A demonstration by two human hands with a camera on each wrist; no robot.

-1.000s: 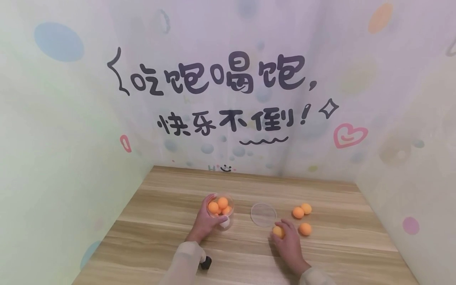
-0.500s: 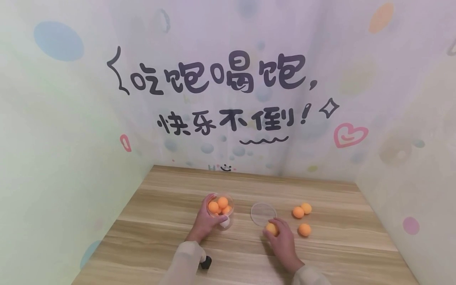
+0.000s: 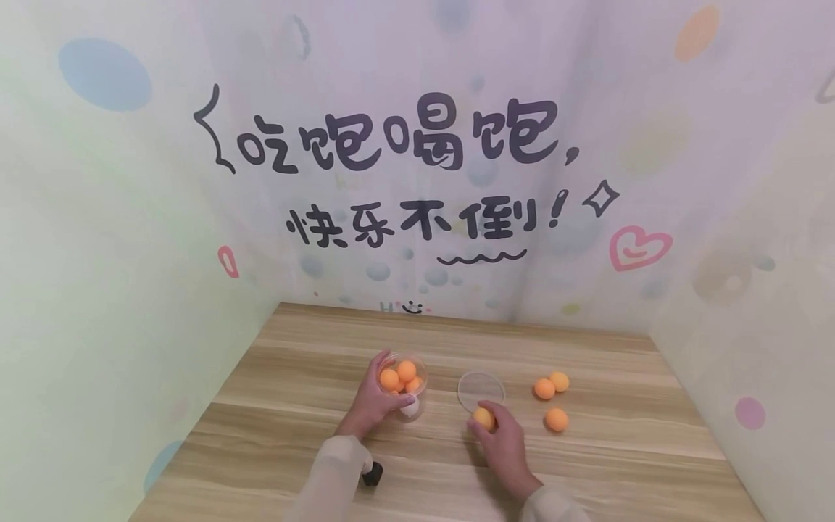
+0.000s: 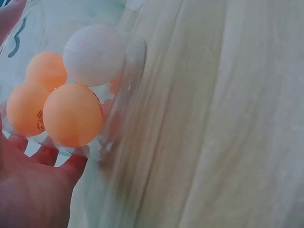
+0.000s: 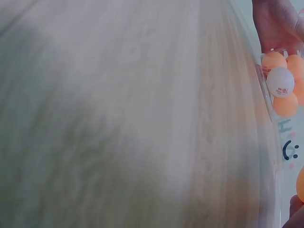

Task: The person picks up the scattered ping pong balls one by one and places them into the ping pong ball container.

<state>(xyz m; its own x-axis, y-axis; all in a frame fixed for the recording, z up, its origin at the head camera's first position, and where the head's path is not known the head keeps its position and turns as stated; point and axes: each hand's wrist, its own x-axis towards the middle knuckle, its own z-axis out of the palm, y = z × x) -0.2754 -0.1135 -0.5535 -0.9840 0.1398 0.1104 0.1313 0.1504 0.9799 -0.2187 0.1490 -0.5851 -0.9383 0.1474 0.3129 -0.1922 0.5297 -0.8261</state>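
Note:
My left hand (image 3: 371, 403) grips a clear round jar (image 3: 424, 386) from its left side, fingers behind and thumb in front. Several orange balls (image 3: 407, 371) and a white ball (image 3: 409, 406) lie in the jar; in the left wrist view the white ball (image 4: 94, 55) is above an orange one (image 4: 73, 115). My right hand (image 3: 507, 448) pinches an orange ball (image 3: 483, 418) between thumb and fingers, just in front of a clear round lid (image 3: 480, 390) on the table. At the right wrist view's edge, part of this held ball (image 5: 300, 185) shows.
Right of the lid, three orange balls rest on the wooden table (image 3: 626, 406): two together (image 3: 544, 389) and one nearer (image 3: 557, 420). A small black object (image 3: 372, 474) is by the left sleeve. A printed curtain (image 3: 417, 290) stands behind the table.
My right hand has moved left with the orange ball, from beside the loose balls to the lid's front edge. The left hand and the jar have hardly moved.

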